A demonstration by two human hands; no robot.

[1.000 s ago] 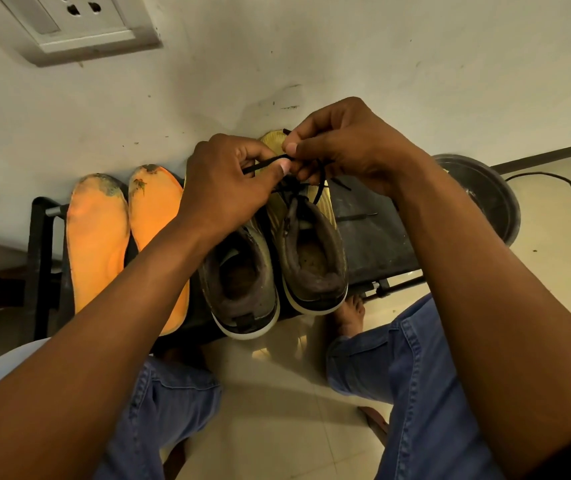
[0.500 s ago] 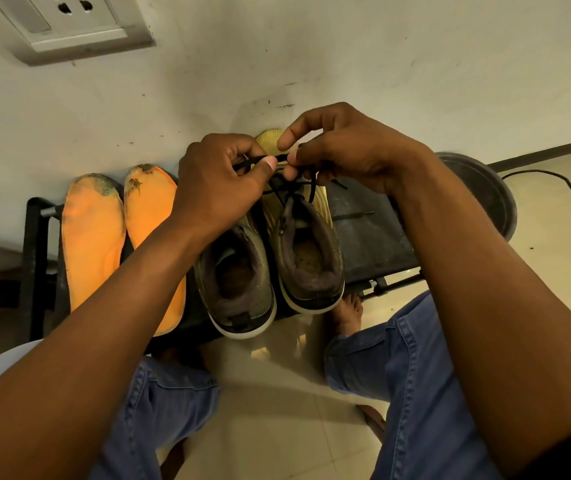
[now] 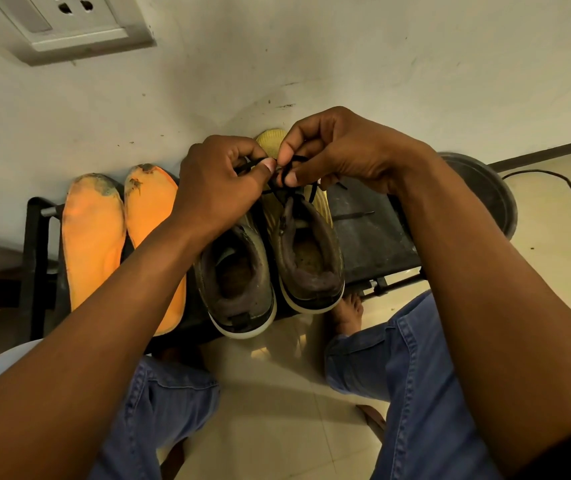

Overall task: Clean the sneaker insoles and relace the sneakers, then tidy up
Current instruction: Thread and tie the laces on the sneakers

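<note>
**Both hands pinching the black lace above the right-hand sneaker**

The black lace (image 3: 286, 188) runs up from the tongue area of the right-hand sneaker (image 3: 308, 258) into both hands, which meet just above the shoe's front. The left hand (image 3: 218, 188) pinches a strand between thumb and curled forefinger; the right hand (image 3: 343, 150) has its fingers curled down, thumb and forefinger closed on another part of the same lace. The two pinches sit almost touching, with a short loop of lace showing between them. A loose end trails off to the right over the dark surface.

This sneaker is yellow at the toe with a dark, worn collar and a white sole edge; its inside shows bare, with no insole in it. Just beside it on the left, touching or nearly so, stands the other sneaker (image 3: 239, 275), heel toward the camera — its front is hidden under the left hand. Both rest on a low black stand (image 3: 370, 237) set against a pale wall (image 3: 346, 57).

Left of the shoes, two orange insoles (image 3: 93, 244) lie side by side on the same stand, smudged dark at their far ends.

Further out — a round dark pan (image 3: 485, 192) by the wall on the right, a black cable (image 3: 561, 181) on the tiled floor (image 3: 277, 410), and a socket plate (image 3: 66, 22) on the wall at upper left. The person's knees in blue jeans (image 3: 412, 368) fill the foreground, with a bare foot (image 3: 346, 313) under the stand's edge.
</note>
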